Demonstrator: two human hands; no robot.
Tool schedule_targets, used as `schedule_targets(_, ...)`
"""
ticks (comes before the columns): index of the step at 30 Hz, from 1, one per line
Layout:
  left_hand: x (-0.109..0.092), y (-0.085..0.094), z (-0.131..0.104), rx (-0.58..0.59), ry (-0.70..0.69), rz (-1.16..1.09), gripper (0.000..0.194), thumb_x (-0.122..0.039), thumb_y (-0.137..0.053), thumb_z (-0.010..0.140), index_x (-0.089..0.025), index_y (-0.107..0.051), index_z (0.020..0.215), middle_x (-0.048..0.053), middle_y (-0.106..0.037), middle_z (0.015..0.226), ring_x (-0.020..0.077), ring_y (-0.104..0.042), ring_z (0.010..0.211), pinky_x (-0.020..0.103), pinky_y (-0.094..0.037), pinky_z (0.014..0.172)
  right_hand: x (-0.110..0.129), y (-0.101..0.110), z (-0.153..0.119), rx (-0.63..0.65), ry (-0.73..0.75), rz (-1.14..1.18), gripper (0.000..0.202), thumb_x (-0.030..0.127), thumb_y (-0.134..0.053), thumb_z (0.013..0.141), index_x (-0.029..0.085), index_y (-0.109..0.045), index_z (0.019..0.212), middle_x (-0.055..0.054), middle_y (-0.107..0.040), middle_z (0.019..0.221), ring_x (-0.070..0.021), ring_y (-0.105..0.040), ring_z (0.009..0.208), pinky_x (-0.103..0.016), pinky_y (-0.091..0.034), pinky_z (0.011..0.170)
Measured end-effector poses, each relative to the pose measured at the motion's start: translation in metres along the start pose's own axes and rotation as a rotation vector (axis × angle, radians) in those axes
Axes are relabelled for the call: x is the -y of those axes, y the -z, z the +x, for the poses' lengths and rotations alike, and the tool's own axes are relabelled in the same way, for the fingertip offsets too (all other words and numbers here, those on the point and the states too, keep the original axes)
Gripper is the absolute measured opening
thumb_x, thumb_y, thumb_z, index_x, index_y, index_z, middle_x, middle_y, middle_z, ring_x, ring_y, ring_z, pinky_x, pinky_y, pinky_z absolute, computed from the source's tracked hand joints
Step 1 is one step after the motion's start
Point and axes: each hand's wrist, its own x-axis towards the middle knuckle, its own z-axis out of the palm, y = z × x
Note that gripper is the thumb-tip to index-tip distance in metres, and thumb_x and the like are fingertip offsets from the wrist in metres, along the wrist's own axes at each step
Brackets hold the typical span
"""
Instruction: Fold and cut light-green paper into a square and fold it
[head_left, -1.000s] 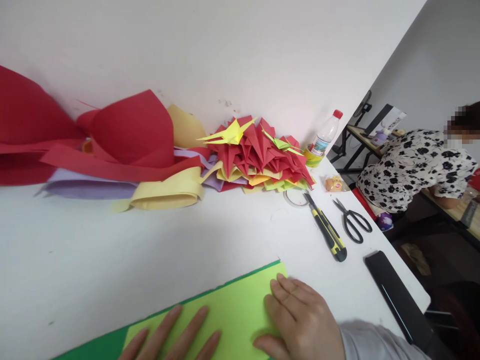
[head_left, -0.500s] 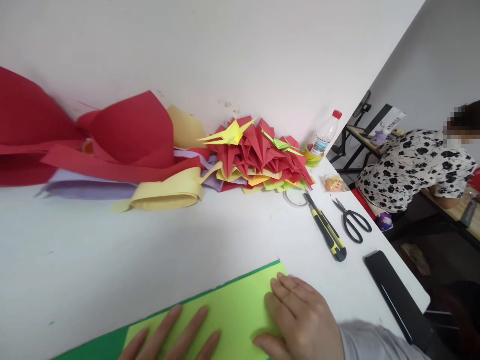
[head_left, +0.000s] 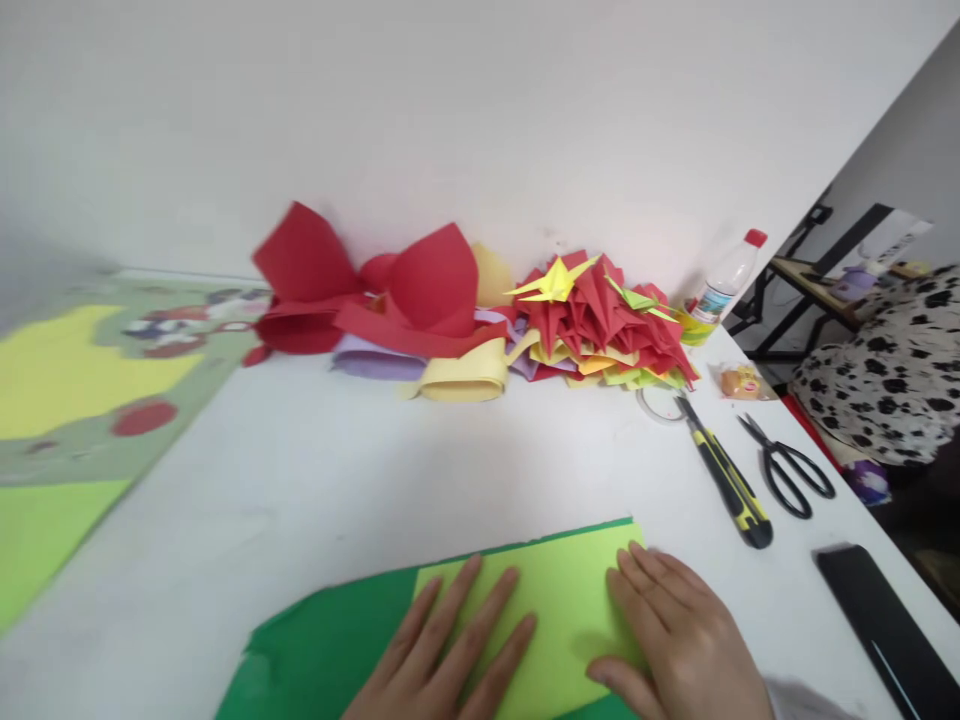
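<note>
A light green sheet of paper (head_left: 559, 595) lies on top of a larger dark green sheet (head_left: 322, 635) near the front of the table. My left hand (head_left: 450, 650) rests flat on the light green paper with its fingers spread. On the right edge of that paper lies my right hand (head_left: 675, 630), its fingers stretched out and its thumb apart, holding nothing. The top edges of the two sheets run close together. The lower parts of both sheets are cut off by the frame.
Along the wall stand red paper shapes (head_left: 435, 285), a yellow paper loop (head_left: 465, 372) and folded red paper pieces (head_left: 589, 315). To the right lie a utility knife (head_left: 724, 475), scissors (head_left: 787, 465), a tape roll (head_left: 661, 404), a bottle (head_left: 724, 285) and a black object (head_left: 885, 620). A person's patterned clothing (head_left: 885, 365) shows beyond.
The view has swung left, bringing a printed mat with yellow and green paper into sight. Both hands stay on the light green paper, and more of the dark green sheet shows.
</note>
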Motion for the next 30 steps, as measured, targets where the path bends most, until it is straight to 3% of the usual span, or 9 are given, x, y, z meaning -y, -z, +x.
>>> schedule_targets(2,-0.004,0.007,0.002,0.054,0.026,0.021,0.055,-0.056,-0.053,0.087,-0.026,-0.053,0.133,0.010,-0.054,0.138,0.0369,-0.026,0.141,0.055,-0.012,0.117,-0.001,0.001,0.000,-0.015,0.028,-0.020,0.044,0.047,-0.048,0.096,0.009,-0.069,0.106,-0.013,-0.074,0.105,-0.0260,-0.071,0.098,-0.036,-0.060,0.083)
schedule_targets(6,-0.009,0.015,0.003,0.186,0.089,0.017,0.058,-0.052,-0.056,0.086,-0.027,-0.046,0.138,0.009,-0.050,0.143,0.0366,-0.037,0.134,0.052,-0.031,0.108,-0.003,0.000,0.000,-0.025,0.044,-0.062,0.043,0.041,-0.040,0.101,0.010,-0.070,0.101,-0.011,-0.075,0.102,-0.0246,-0.072,0.095,-0.036,-0.059,0.080)
schedule_targets(9,-0.010,0.016,0.003,0.187,0.097,0.016,0.060,-0.055,-0.055,0.086,-0.027,-0.046,0.138,0.009,-0.050,0.143,0.0387,-0.038,0.133,0.053,-0.037,0.103,-0.005,0.000,0.000,-0.009,0.086,-0.086,0.042,0.041,-0.041,0.100,0.011,-0.070,0.101,-0.010,-0.076,0.102,-0.0237,-0.072,0.094,-0.035,-0.059,0.080)
schedule_targets(14,-0.011,0.018,0.004,0.210,0.099,0.001,0.063,-0.053,-0.060,0.084,-0.026,-0.046,0.139,0.010,-0.049,0.145,0.0410,-0.040,0.132,0.055,-0.040,0.101,-0.005,0.004,0.002,0.018,0.121,-0.120,0.047,0.049,-0.042,0.099,0.012,-0.069,0.108,-0.010,-0.075,0.103,-0.0236,-0.072,0.095,-0.034,-0.057,0.082)
schedule_targets(18,-0.013,0.018,0.004,0.244,0.097,0.017,0.079,-0.053,-0.073,0.072,-0.027,-0.044,0.141,0.011,-0.045,0.148,0.0432,-0.037,0.133,0.056,-0.040,0.101,-0.003,0.007,0.004,0.062,0.211,-0.185,0.068,0.073,-0.035,0.088,0.021,-0.066,0.118,-0.015,-0.074,0.105,-0.0274,-0.071,0.098,-0.036,-0.056,0.082)
schedule_targets(21,-0.013,0.016,0.003,0.232,0.078,0.028,0.081,-0.053,-0.074,0.070,-0.028,-0.043,0.141,0.011,-0.044,0.149,0.0440,-0.035,0.134,0.056,-0.040,0.101,-0.001,0.006,0.003,0.071,0.223,-0.217,0.079,0.083,-0.035,0.078,0.023,-0.066,0.119,-0.019,-0.073,0.106,-0.0308,-0.070,0.099,-0.039,-0.055,0.083)
schedule_targets(30,-0.011,0.015,-0.001,0.267,0.106,0.004,0.077,-0.048,-0.071,0.077,-0.031,-0.038,0.144,0.008,-0.034,0.155,0.0411,-0.028,0.140,0.056,-0.039,0.105,0.006,0.002,-0.001,0.084,0.133,-0.175,0.085,0.087,-0.047,0.064,0.023,-0.068,0.115,-0.020,-0.072,0.107,-0.0332,-0.069,0.101,-0.043,-0.053,0.087)
